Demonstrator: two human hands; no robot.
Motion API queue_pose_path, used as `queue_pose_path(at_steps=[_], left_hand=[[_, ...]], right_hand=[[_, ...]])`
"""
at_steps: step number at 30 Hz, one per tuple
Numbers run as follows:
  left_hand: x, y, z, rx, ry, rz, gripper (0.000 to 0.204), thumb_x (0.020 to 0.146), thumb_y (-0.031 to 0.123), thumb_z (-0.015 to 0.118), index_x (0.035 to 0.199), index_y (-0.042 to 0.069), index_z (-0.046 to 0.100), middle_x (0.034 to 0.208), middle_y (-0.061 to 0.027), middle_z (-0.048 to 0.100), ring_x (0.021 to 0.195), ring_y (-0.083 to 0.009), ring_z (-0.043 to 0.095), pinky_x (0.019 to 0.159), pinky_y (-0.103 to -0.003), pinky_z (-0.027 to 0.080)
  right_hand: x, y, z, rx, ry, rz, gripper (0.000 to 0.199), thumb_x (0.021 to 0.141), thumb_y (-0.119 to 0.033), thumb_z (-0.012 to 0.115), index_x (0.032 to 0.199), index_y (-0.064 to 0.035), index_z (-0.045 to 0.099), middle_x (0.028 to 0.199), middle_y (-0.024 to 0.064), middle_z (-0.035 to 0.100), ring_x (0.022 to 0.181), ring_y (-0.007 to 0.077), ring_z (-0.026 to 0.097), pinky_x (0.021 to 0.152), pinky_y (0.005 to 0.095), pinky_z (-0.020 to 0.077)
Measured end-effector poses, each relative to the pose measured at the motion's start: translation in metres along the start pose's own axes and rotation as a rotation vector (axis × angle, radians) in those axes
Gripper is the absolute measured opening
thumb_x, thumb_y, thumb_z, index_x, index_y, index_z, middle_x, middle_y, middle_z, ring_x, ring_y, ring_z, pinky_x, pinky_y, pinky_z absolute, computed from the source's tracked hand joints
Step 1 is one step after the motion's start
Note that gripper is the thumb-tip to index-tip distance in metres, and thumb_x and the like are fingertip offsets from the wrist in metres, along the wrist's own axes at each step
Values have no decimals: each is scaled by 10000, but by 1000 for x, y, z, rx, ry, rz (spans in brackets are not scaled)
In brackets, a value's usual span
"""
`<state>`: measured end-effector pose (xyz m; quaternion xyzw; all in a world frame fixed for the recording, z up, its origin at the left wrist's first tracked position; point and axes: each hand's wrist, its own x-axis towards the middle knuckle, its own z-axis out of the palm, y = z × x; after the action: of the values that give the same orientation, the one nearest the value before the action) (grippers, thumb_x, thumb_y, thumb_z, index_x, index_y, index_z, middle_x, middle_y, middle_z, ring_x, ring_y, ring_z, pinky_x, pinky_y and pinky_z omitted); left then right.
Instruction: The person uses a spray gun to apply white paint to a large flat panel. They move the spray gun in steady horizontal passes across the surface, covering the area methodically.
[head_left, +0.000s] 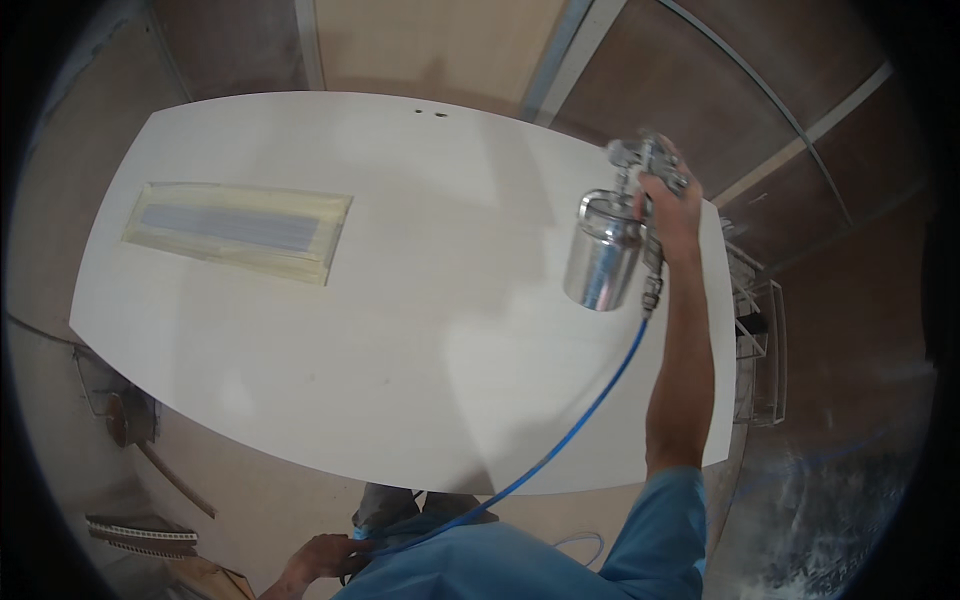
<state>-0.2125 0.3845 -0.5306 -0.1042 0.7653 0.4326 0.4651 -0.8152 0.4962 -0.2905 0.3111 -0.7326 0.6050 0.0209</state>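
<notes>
My right hand [672, 212] is closed around the handle of a metal spray gun [655, 165], held over the far right part of a large white panel [420, 320]. Below the gun's head hangs a shiny silver paint cup [602, 255]. A blue air hose [570, 437] runs from the fitting under the handle down to my left hand [330, 555]. That hand is closed on the hose near my waist at the lower left. Masking tape and a covering sheet form a masked rectangle [235, 228] on the panel's left side. Small dark holes [432, 114] show near its far edge.
Brown wall panels [690, 90] with pale framing stand behind. A wire rack [765, 350] is beyond the panel's right end. At the lower left are slotted strips [140, 535] and a round brown object [120, 418] near the panel's edge.
</notes>
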Motion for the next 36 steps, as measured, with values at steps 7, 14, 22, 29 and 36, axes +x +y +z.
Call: queue_pose_path(at_steps=[7, 14, 22, 29, 36], left_hand=[[-36, -2, 36, -7, -68, -74, 422, 978, 457, 566, 1389, 381, 620, 1115, -97, 758, 1031, -321, 715, 919, -443, 547], [-37, 8, 66, 44, -138, -80, 411, 968, 460, 563, 1364, 385, 640, 1138, -78, 757, 1055, -310, 713, 955, -440, 550], [27, 15, 7, 145, -145, -34, 374, 955, 484, 586, 1302, 391, 686, 1109, -93, 751, 1052, -321, 705, 952, -434, 546], [46, 65, -13, -10, -39, -68, 368, 934, 469, 639, 1206, 253, 763, 976, -107, 765, 961, -251, 724, 888, -363, 550], [69, 153, -4, -522, -83, 49, 282, 925, 169, 715, 1158, 15, 756, 1118, -199, 744, 1038, -241, 692, 909, -375, 530]], right_hand=[[4, -29, 81, 121, -166, 4, 563, 883, 4, 611, 1440, 21, 534, 834, 66, 631, 569, 141, 575, 529, 293, 462], [-6, -25, 111, 234, -209, 46, 485, 887, 21, 604, 1371, 24, 577, 833, 67, 649, 569, 141, 575, 516, 306, 461], [-1, 45, -8, -58, 32, 28, 564, 860, 38, 555, 1424, 14, 549, 806, 43, 638, 543, 99, 548, 474, 280, 438], [-26, 108, -137, -157, 164, 73, 600, 871, 26, 549, 1468, 24, 495, 753, 30, 615, 531, 94, 552, 466, 272, 446], [-38, 134, -283, -364, 265, 97, 642, 875, 25, 560, 1509, -13, 471, 717, 10, 593, 539, 84, 547, 481, 263, 457]])
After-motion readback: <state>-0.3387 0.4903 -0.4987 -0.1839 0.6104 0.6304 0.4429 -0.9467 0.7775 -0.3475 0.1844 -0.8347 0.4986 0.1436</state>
